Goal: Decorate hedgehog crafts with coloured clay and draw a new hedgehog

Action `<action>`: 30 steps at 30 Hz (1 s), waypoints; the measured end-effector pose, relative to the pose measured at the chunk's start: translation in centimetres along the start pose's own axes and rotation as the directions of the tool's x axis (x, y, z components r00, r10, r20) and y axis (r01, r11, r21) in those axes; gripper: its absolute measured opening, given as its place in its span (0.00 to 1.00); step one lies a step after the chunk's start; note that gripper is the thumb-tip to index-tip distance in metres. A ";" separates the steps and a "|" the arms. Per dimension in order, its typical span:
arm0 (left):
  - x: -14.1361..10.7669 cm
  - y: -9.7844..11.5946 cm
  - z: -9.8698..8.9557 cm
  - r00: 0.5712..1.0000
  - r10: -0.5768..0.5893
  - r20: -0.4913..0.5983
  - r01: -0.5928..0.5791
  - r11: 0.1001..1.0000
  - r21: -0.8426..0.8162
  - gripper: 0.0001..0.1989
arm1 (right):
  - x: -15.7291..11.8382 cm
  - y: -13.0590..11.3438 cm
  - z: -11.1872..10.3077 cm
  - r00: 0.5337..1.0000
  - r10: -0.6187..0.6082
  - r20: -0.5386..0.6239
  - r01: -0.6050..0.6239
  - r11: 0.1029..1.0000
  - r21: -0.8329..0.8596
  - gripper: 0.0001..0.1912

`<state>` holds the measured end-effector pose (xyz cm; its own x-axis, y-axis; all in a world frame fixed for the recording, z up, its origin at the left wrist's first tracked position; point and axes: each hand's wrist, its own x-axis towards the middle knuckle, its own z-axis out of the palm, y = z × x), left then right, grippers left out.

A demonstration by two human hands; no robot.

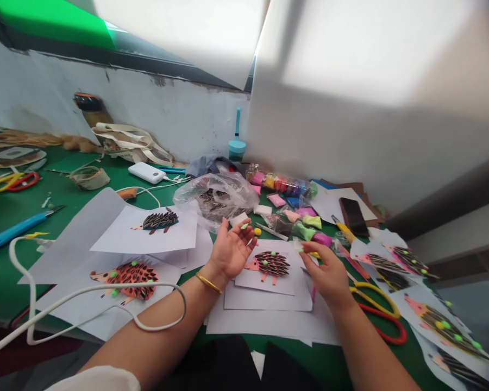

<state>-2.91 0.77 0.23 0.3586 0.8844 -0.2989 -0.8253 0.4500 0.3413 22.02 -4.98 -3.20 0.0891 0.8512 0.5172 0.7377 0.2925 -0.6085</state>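
My left hand [233, 252] is palm up with its fingers stretched apart, and a small bit of green clay [245, 225] lies at the fingertips. My right hand [329, 277] pinches a small clear plastic packet [298, 245] with something pale green in it. Between the hands, on stacked white sheets [269, 320], lies a hedgehog picture [272, 264] with dark seed-like spines, a pink face and legs, and green balls. A small yellow ball [257, 232] sits just beyond my left fingers.
A plastic bag of dark striped seeds [215, 198] and several coloured clay packets [305, 217] lie behind. More hedgehog pictures [444, 320] spread on the right, another [132, 279] on the left. Scissors [381, 312], a phone [353, 216] and a white cable [106, 290] are close by.
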 end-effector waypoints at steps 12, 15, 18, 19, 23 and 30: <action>0.1 -0.1 0.0 0.999 0.001 -0.037 0.000 1.000 0.009 0.29 | -0.2 -0.4 0.2 0.926 -0.042 0.375 0.101 0.985 -0.140 0.06; 0.0 -0.1 0.1 0.999 -0.006 -0.039 0.006 1.000 0.008 0.28 | -0.1 -0.3 0.2 0.916 -0.061 0.396 0.127 0.982 -0.142 0.06; 0.0 -0.1 0.1 0.999 -0.007 -0.046 0.007 1.000 0.009 0.28 | 0.0 -0.1 0.1 0.913 -0.101 0.395 0.169 0.975 -0.142 0.06; 0.0 -0.1 0.1 0.999 -0.006 -0.049 0.006 1.000 0.011 0.28 | 0.0 -0.1 0.1 0.911 -0.108 0.398 0.178 0.974 -0.143 0.06; -0.1 -0.1 0.2 0.998 -0.005 -0.062 0.007 1.000 0.022 0.27 | 0.1 0.1 0.1 0.906 -0.100 0.410 0.176 0.973 -0.152 0.05; -0.1 -0.1 0.2 0.998 -0.010 -0.065 0.012 1.000 0.029 0.28 | 0.0 0.2 0.4 0.909 -0.079 0.409 0.151 0.978 -0.145 0.04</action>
<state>-2.71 0.66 0.42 0.3377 0.8697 -0.3600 -0.8080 0.4640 0.3630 21.93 -4.74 -3.58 -0.2515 0.9289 0.2720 0.8317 0.3511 -0.4300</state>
